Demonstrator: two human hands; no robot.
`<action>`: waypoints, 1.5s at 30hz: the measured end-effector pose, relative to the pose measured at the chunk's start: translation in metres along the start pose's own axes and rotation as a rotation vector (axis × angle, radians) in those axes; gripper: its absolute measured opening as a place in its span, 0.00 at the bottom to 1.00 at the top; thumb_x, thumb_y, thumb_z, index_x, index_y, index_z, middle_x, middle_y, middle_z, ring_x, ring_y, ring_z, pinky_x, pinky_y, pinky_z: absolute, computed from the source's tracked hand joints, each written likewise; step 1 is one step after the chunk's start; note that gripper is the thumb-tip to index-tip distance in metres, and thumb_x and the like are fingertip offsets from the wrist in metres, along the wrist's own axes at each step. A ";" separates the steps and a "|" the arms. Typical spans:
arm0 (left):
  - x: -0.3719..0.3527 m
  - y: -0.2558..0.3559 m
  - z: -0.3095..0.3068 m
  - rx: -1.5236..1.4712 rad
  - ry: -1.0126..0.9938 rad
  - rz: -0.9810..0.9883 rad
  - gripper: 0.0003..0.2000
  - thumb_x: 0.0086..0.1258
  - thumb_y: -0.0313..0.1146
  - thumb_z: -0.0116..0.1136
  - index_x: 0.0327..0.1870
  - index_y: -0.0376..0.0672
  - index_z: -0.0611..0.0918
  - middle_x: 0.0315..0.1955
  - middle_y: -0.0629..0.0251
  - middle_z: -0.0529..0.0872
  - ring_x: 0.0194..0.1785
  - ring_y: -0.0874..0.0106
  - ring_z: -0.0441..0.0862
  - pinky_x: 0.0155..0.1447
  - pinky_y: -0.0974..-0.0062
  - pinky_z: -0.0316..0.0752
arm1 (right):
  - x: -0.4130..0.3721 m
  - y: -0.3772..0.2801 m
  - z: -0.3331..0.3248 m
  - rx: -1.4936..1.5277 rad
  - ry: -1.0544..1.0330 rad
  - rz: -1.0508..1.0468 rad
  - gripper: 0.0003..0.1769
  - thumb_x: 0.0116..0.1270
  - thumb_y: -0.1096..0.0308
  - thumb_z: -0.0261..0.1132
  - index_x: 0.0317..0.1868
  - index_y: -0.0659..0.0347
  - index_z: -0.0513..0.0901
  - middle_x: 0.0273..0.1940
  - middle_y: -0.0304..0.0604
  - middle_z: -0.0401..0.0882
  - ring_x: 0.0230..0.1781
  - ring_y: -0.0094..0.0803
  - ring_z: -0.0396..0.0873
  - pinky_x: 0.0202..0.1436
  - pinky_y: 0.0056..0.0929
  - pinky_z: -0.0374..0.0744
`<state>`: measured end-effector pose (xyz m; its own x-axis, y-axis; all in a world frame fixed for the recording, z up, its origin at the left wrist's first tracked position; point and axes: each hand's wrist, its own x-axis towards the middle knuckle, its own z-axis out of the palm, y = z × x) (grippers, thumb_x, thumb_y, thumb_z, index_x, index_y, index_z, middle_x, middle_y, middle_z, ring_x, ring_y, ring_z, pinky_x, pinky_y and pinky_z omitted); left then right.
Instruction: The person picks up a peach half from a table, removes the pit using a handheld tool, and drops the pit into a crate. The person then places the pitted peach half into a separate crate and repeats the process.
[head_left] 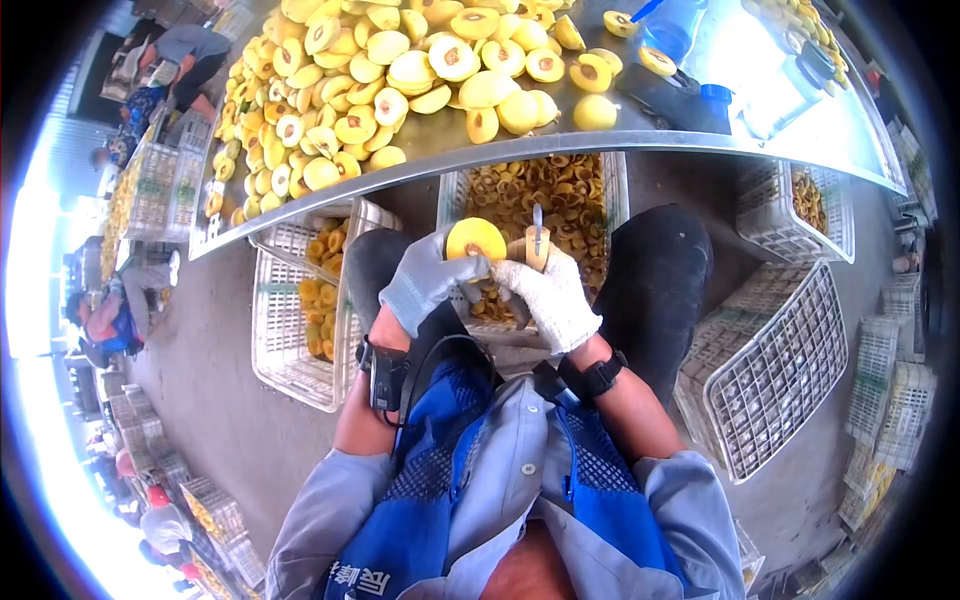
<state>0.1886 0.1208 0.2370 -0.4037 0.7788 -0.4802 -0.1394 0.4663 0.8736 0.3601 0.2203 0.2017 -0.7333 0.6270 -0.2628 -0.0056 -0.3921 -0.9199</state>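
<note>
1. I see the peach half (475,238) above the scrap crate (618,192), its moist yellow face turned up, with a reddish centre.
2. My left hand (422,282), in a thin grey glove, has its fingers closed narrow on the fruit's near edge. I would keep that pinch light, since ripe flesh probably bruises and slips.
3. My right hand (556,300), in a coarser white knit glove, has its fingers wrapped around a wooden-handled tool (537,247), metal end pointing away from the body. I would brace both wrists low, turn the fruit rather than force the metal, and keep the left fingertips off its path; its exact edge is hard to tell.
4. Beneath lie curled, brownish-yellow scraps; beside the left knee, a slatted plastic crate (292,386) holds orange pieces.
5. Beyond, smooth, rounded peach halves (350,85) heap on the shiny metal counter (655,147).
</note>
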 end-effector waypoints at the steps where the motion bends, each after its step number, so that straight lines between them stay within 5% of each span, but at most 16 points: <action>1: 0.002 -0.004 -0.004 0.025 -0.015 0.027 0.24 0.68 0.29 0.72 0.64 0.36 0.83 0.46 0.64 0.92 0.45 0.75 0.89 0.54 0.75 0.84 | 0.001 0.003 -0.001 0.020 0.002 -0.004 0.13 0.71 0.68 0.73 0.50 0.66 0.85 0.31 0.36 0.84 0.27 0.20 0.79 0.30 0.21 0.77; 6: 0.003 -0.022 -0.010 -0.212 -0.069 0.043 0.23 0.71 0.31 0.72 0.65 0.35 0.82 0.50 0.64 0.91 0.48 0.74 0.88 0.59 0.75 0.83 | -0.003 -0.002 0.002 0.005 0.021 0.016 0.12 0.70 0.68 0.74 0.50 0.63 0.86 0.34 0.36 0.84 0.29 0.20 0.79 0.33 0.22 0.78; 9: 0.001 -0.022 0.009 -0.338 0.132 0.260 0.25 0.73 0.36 0.69 0.67 0.34 0.79 0.54 0.62 0.89 0.53 0.71 0.88 0.61 0.72 0.82 | 0.000 0.010 0.005 -0.215 -0.009 -0.017 0.15 0.68 0.64 0.74 0.51 0.65 0.86 0.39 0.47 0.89 0.39 0.34 0.85 0.47 0.35 0.83; 13: 0.003 -0.019 0.007 -0.438 0.082 0.151 0.23 0.74 0.36 0.68 0.65 0.34 0.79 0.54 0.60 0.87 0.56 0.69 0.87 0.61 0.73 0.82 | -0.006 0.000 0.011 -0.479 -0.082 0.031 0.20 0.69 0.59 0.72 0.54 0.65 0.85 0.44 0.56 0.90 0.43 0.47 0.89 0.49 0.40 0.84; 19: 0.003 -0.014 0.026 -0.239 0.277 0.217 0.24 0.74 0.27 0.68 0.69 0.33 0.76 0.56 0.56 0.88 0.54 0.68 0.89 0.57 0.65 0.89 | -0.002 0.013 0.011 -0.516 -0.019 0.039 0.17 0.70 0.60 0.70 0.50 0.66 0.85 0.41 0.60 0.89 0.42 0.58 0.88 0.45 0.45 0.84; 23: 0.007 -0.020 0.032 0.211 0.419 0.461 0.28 0.71 0.25 0.67 0.72 0.32 0.77 0.62 0.58 0.87 0.59 0.69 0.88 0.66 0.72 0.81 | 0.002 0.027 0.011 -0.494 0.019 0.008 0.18 0.70 0.59 0.70 0.49 0.67 0.85 0.40 0.60 0.89 0.42 0.59 0.88 0.45 0.47 0.84; 26: 0.000 -0.012 0.042 0.248 0.453 0.442 0.28 0.69 0.24 0.67 0.72 0.34 0.79 0.63 0.59 0.88 0.61 0.72 0.87 0.68 0.75 0.78 | 0.005 0.034 0.012 -0.538 0.057 0.068 0.16 0.69 0.63 0.73 0.49 0.65 0.86 0.38 0.51 0.91 0.37 0.37 0.90 0.43 0.36 0.85; 45: -0.014 -0.010 0.039 0.465 0.470 0.442 0.25 0.70 0.25 0.67 0.70 0.39 0.81 0.57 0.57 0.91 0.57 0.74 0.90 0.63 0.75 0.82 | -0.004 0.018 0.006 -0.280 -0.246 0.202 0.13 0.69 0.68 0.72 0.50 0.66 0.89 0.38 0.43 0.92 0.39 0.26 0.87 0.45 0.31 0.85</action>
<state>0.2309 0.1221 0.2318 -0.6872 0.7223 0.0773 0.4727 0.3639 0.8026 0.3589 0.2066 0.1875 -0.8413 0.3637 -0.3999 0.3148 -0.2718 -0.9094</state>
